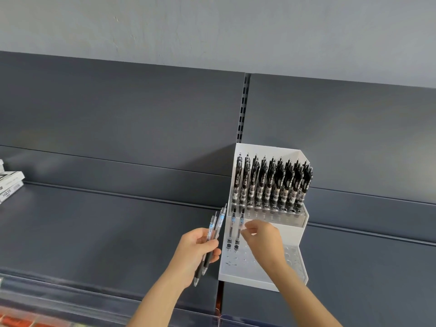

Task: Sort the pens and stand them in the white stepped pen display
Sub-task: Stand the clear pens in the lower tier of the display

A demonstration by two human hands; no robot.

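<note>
The white stepped pen display [269, 280] stands on a dark grey shelf. Its upper step is packed with several black-clipped pens [271, 182]. Two clear pens stand in the lower step's left holes: one at the far left [230, 230] and one beside it [238, 231]. My right hand [262, 239] hovers over the lower step, its fingertips pinching the second pen's barrel. My left hand [194, 251], just left of the display, grips a bunch of clear pens with black grips [213, 234], tips pointing down.
White boxes [9, 182] are stacked at the far left of the shelf [106, 232]. A clear plastic strip [70, 305] runs along the shelf's front edge. The dark back panel [141, 109] rises behind the display.
</note>
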